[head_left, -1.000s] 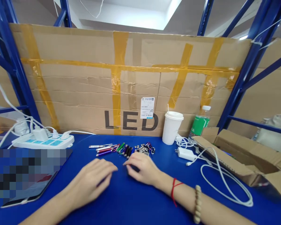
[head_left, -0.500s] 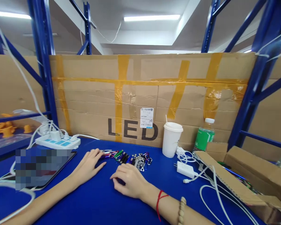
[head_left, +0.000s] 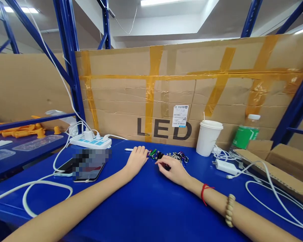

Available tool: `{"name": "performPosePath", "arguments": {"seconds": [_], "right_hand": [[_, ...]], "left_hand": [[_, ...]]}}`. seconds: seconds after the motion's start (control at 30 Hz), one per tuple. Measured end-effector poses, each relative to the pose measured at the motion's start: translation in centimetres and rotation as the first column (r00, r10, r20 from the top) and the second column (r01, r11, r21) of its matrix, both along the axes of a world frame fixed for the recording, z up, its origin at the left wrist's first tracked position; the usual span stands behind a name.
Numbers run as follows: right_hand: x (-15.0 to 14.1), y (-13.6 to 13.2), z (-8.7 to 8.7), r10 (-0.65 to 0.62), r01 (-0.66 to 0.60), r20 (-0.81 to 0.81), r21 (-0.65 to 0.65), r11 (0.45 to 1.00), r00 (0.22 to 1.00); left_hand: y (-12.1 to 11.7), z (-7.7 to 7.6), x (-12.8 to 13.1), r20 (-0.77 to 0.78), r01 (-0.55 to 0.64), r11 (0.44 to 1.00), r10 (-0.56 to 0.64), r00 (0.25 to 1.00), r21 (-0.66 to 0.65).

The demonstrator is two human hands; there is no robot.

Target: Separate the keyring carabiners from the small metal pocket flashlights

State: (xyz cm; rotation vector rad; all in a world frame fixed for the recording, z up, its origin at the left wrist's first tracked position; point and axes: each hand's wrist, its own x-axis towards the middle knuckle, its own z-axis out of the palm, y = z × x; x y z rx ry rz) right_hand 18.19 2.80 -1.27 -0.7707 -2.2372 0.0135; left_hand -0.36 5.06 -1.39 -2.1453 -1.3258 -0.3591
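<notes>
A pile of small coloured keychain flashlights with metal clips lies on the blue table, in front of a cardboard wall marked LED. My left hand rests palm down on the left end of the pile, fingers stretched over the flashlights. My right hand sits at the pile's near edge, fingers curled with the tips touching the small parts; what they pinch, if anything, is hidden. A silver flashlight lies just left of my left hand.
A white lidded cup and a green bottle stand at the back right. A charger with white cables and an open cardboard box lie right. A power strip and a tablet lie left.
The view has swung left and pulled back. My left hand has reached forward onto the left end of the pile. My right hand has stayed at the pile's near edge.
</notes>
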Motion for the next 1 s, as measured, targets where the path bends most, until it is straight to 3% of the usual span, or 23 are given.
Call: {"name": "performPosePath", "arguments": {"seconds": [0.27,0.43,0.7,0.87,1.0], "right_hand": [[0.0,0.0,-0.3,-0.044,0.044,-0.006,-0.013,0.999,0.999],[0.4,0.0,-0.5,-0.112,0.101,-0.092,-0.114,0.988,0.989],[0.5,0.2,-0.5,-0.170,0.156,-0.140,-0.106,0.982,0.976],[0.8,0.5,-0.7,-0.126,0.106,-0.142,-0.137,0.985,0.982],[0.8,0.6,-0.7,-0.022,0.007,-0.116,-0.126,0.992,0.993]], "left_hand": [[1.2,-0.2,0.5,0.051,-0.070,0.989,0.077,0.996,-0.128],[1.1,0.4,-0.1,0.172,-0.042,0.992,0.062,0.983,-0.119],[-0.3,0.5,0.5,0.461,0.246,0.967,-0.188,0.867,-0.067],[-1.3,0.7,0.9,0.528,0.474,0.869,-0.339,0.778,-0.140],[-1.3,0.8,0.7,0.550,0.573,0.797,-0.395,0.735,-0.193]]}}
